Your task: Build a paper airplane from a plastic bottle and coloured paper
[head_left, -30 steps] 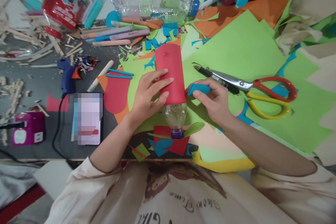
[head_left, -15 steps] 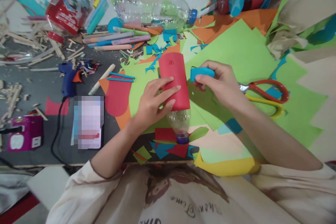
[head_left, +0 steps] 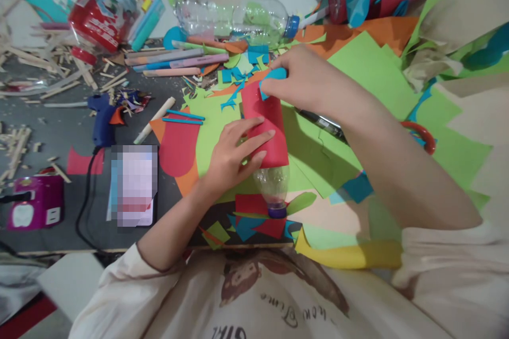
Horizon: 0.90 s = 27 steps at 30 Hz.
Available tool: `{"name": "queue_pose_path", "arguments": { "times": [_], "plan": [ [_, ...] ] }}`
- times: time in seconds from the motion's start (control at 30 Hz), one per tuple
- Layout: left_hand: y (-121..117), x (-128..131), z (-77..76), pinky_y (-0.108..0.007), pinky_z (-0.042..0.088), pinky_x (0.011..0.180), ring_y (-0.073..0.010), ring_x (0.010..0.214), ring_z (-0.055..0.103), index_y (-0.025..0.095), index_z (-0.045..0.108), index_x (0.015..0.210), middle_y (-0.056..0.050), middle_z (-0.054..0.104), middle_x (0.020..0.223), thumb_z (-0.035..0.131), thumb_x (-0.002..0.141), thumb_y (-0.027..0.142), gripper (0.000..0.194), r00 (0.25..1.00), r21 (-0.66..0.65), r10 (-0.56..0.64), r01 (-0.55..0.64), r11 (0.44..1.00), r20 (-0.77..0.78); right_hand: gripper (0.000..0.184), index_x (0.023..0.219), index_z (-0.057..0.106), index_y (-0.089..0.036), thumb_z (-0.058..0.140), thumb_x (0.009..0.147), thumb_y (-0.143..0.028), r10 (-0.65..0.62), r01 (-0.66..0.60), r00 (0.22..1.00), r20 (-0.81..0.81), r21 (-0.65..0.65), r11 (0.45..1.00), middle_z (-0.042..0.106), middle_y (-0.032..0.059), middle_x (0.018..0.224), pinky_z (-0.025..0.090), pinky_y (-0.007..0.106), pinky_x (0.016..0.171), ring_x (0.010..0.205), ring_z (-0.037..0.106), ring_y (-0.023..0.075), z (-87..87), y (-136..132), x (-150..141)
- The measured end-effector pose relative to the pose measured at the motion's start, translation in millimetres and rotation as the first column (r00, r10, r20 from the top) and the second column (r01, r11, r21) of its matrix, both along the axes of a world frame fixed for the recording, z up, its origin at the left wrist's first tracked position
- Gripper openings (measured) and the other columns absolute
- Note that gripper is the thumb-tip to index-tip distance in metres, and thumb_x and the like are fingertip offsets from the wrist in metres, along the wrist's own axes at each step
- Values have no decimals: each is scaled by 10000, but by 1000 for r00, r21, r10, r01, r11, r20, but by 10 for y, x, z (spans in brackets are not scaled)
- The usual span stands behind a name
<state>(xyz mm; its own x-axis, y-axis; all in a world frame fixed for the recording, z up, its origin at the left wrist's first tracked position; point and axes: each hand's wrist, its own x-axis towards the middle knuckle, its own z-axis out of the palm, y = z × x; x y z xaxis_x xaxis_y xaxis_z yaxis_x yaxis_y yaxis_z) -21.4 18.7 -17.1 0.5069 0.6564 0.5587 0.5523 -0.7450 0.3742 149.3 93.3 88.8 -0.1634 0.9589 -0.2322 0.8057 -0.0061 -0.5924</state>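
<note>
2 hands (head_left: 233, 151) at 1 red-wrapped bottle (head_left: 275, 121); 1 pinches 1 blue piece (head_left: 275, 74).

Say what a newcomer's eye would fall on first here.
Probably the red-wrapped bottle at the centre, the left hand on it and the right hand holding a blue piece at its far end. Next, perhaps, the bright green paper spread to the right, and the blue glue gun on the left, just beyond the phone.
</note>
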Motion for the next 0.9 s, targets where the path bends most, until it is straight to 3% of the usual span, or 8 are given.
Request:
{"name": "queue_pose_path", "arguments": {
  "times": [0.33, 0.6, 0.8, 0.9],
  "plan": [
    [12, 24, -31, -386, 517, 963, -225, 1203, 583, 230, 638, 1277, -122, 635, 1308, 414, 1009, 364, 374, 1000, -8, -29, 29, 1000, -8, 402, 545, 226, -222, 581, 734, -203, 24, -28, 996, 90, 44, 999, 187, -43, 575, 114, 345, 552, 556, 146, 102, 3, 24, -2],
    [14, 28, -17, -391, 495, 993, -228, 1239, 566, 216, 624, 1286, -132, 633, 1310, 428, 1007, 339, 362, 998, -14, -60, 60, 998, 20, 326, 580, 258, -240, 530, 747, -173, 42, -54, 983, 176, 65, 996, 279, -28, 592, 242, 316, 599, 560, 252, 102, -22, 18, -34],
    [17, 30, -31, -393, 489, 1005, -231, 1242, 566, 224, 606, 1309, -135, 626, 1309, 466, 995, 306, 354, 996, -12, -77, 78, 997, 55, 356, 588, 233, -246, 520, 755, -119, 49, -64, 986, 159, 86, 994, 261, -16, 618, 395, 327, 722, 738, 529, 172, -2, 6, -51],
    [17, 29, -33, -406, 483, 1017, -241, 1241, 561, 228, 607, 1316, -136, 623, 1315, 481, 988, 300, 359, 995, -27, -78, 80, 996, 64, 408, 558, 236, -251, 589, 727, -134, 23, -36, 989, 144, 92, 995, 296, -2, 574, 454, 356, 742, 773, 589, 233, -25, 33, -60]
  ]
}}
